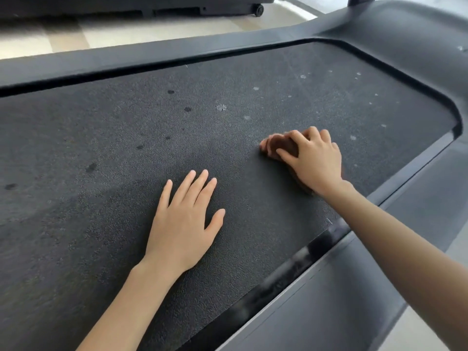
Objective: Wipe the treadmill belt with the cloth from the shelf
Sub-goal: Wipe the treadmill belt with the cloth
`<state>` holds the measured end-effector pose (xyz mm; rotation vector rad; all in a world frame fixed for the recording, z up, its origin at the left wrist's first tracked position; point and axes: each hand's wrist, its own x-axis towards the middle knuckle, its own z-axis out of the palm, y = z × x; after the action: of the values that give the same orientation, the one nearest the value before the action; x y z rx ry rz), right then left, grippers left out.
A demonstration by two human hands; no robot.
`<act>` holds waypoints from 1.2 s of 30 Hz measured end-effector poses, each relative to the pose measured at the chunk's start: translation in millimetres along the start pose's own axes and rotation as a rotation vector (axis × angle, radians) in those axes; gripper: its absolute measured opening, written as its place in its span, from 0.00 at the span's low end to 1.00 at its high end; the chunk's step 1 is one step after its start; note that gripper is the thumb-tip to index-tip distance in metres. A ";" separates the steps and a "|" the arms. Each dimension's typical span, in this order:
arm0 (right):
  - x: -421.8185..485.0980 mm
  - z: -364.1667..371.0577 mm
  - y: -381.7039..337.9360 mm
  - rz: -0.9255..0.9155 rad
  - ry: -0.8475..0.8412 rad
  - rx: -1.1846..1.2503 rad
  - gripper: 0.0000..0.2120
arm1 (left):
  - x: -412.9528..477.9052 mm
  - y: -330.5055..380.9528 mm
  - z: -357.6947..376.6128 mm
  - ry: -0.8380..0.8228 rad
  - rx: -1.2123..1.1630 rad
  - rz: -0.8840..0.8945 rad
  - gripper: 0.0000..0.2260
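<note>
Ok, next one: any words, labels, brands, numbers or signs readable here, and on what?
No text can be read in this frame.
Treadmill belt: only pale and dark spots, no print.
Side rail: no logo or label shows.
Brown cloth, gripped by the right hand: no tag shows.
Tiny pale mark at the belt's near edge: too small to tell whether it is text.

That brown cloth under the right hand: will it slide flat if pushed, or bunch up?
Probably floppy: the cloth is crumpled under the right hand. On the textured belt it likely drags and bunches rather than glides.
</note>
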<state>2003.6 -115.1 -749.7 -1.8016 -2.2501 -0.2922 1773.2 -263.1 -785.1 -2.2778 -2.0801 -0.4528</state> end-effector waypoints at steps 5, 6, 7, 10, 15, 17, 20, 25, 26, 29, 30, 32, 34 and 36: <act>30.9 6.0 -11.1 0.179 -0.037 -0.099 0.20 | 2.0 2.3 -1.5 0.011 -0.031 -0.017 0.28; 27.9 7.5 -16.9 0.160 -0.011 -0.131 0.20 | 2.1 2.8 -1.7 0.014 -0.037 -0.019 0.27; 23.8 8.1 -22.9 0.125 0.024 -0.144 0.20 | 2.2 2.9 -1.9 0.018 -0.041 -0.017 0.27; 13.1 5.8 -40.9 0.016 0.063 -0.125 0.19 | 2.5 2.4 -1.5 0.018 -0.045 -0.013 0.27; -4.8 7.8 -72.4 -0.194 0.175 -0.051 0.16 | 2.5 -0.2 -1.8 -0.007 -0.036 0.001 0.28; -12.3 8.6 -73.4 -0.304 0.190 -0.020 0.18 | 1.4 -2.5 -2.3 -0.020 -0.043 0.009 0.28; -6.5 5.7 -52.6 -0.348 0.103 0.070 0.22 | 0.7 -3.3 -3.1 -0.027 -0.046 0.012 0.28; 19.3 3.6 12.2 -0.049 -0.024 0.028 0.22 | 0.1 -3.3 -2.7 -0.028 -0.054 0.009 0.28; 22.4 2.3 23.6 0.032 -0.034 0.048 0.22 | 0.2 -3.0 -2.6 -0.027 -0.053 0.005 0.28; 22.8 3.1 33.4 0.157 -0.039 0.041 0.23 | 0.8 -1.5 -2.3 -0.015 -0.052 -0.005 0.27; 18.9 4.9 28.6 0.160 -0.022 -0.011 0.22 | 0.9 -0.7 -2.4 -0.009 -0.051 -0.008 0.27; 6.4 7.7 14.9 0.139 0.033 -0.108 0.21 | 1.2 0.7 -2.4 -0.001 -0.044 -0.009 0.27; -8.3 7.5 3.9 0.102 0.074 -0.134 0.19 | 1.4 1.5 -2.3 0.001 -0.037 -0.006 0.27; -23.2 3.6 -4.0 0.048 0.106 -0.111 0.19 | 1.2 1.6 -2.1 0.002 -0.032 -0.005 0.27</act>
<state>2004.4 -136.4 -760.3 -1.8455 -2.1543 -0.5006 1774.4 -262.6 -782.5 -2.2884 -2.0932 -0.4916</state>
